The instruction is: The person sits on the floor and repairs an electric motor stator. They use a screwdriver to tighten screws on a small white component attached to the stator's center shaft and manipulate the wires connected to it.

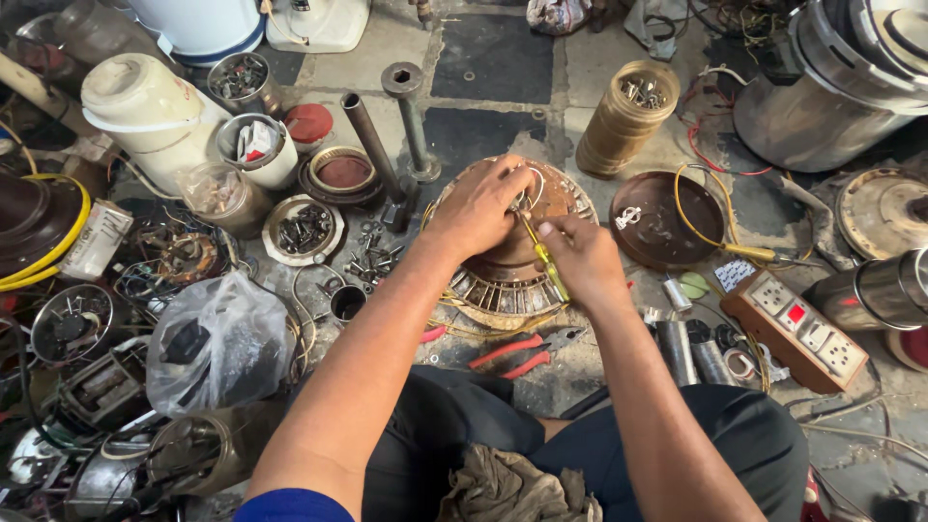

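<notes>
Head view, work piece: a round brown fan motor housing [512, 253] lies flat on the stone floor [483, 58] at scene centre, its slotted rim facing the person.
Head view, left hand: the left hand [477, 205] rests on the housing's top face, fingers curled down onto it; whether they pinch a small part cannot be told.
Head view, right hand: the right hand [584, 259] is closed around a yellow-handled screwdriver [544, 256], whose tip points up-left to the housing centre, just beside the left fingertips.
Head view, near items: red-handled pliers [517, 354] lie on the floor just near of the housing.
Head view, right items: a brown round cover [657, 224] lies right of the housing; a wooden switch-and-socket board [797, 327] lies nearer and further right.
Head view, far items: a dark metal pipe [372, 150] and a tan ribbed container [626, 118] holding screws stand beyond the housing.
Head view, left items: a shallow dish of bolts [302, 229] and a clear plastic bag [217, 343] lie left.
</notes>
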